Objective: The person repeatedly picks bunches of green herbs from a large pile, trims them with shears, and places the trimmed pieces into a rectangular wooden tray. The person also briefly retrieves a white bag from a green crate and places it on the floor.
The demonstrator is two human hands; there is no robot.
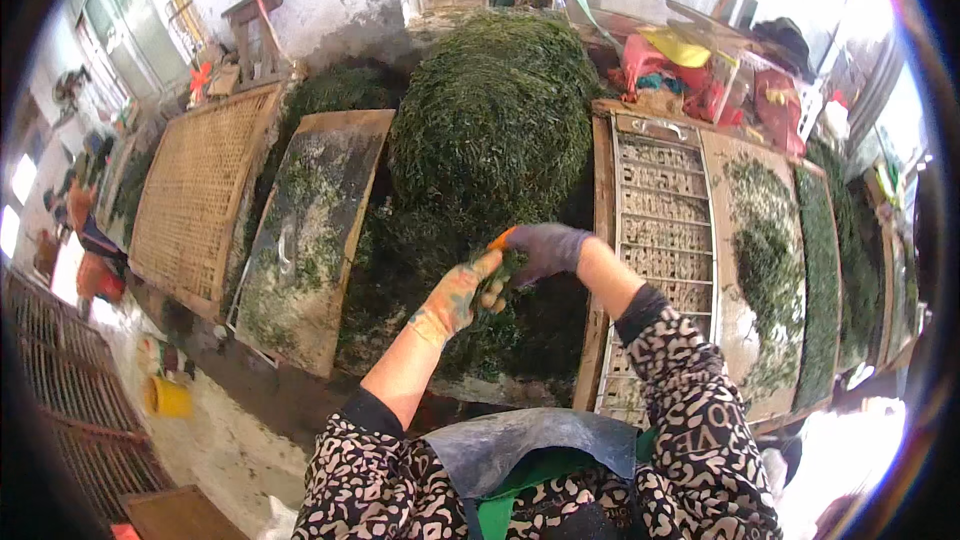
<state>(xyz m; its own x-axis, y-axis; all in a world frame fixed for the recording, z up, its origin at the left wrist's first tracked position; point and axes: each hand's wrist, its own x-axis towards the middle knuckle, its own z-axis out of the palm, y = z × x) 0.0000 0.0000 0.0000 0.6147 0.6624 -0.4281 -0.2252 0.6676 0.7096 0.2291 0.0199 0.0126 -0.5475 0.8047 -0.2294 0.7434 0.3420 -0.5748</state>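
Observation:
My left hand (pixel 465 297), in a stained pale glove with orange and green patches, meets my right hand (pixel 545 252), in a dark purple-grey glove with an orange part at its tip. Both have their fingers curled together over the dark bed of green strands (pixel 430 240). A little green shows between the gloves, but whatever they grip is mostly hidden. Just beyond them rises a big rounded heap of dark green, leafy strands (pixel 495 110).
Left of the heap lie a board (pixel 310 240) strewn with green bits and a woven bamboo screen (pixel 205 190). On the right are a slotted metal-framed panel (pixel 665 210) and another strewn board (pixel 765 270). A yellow bucket (pixel 168 397) stands on the floor at lower left.

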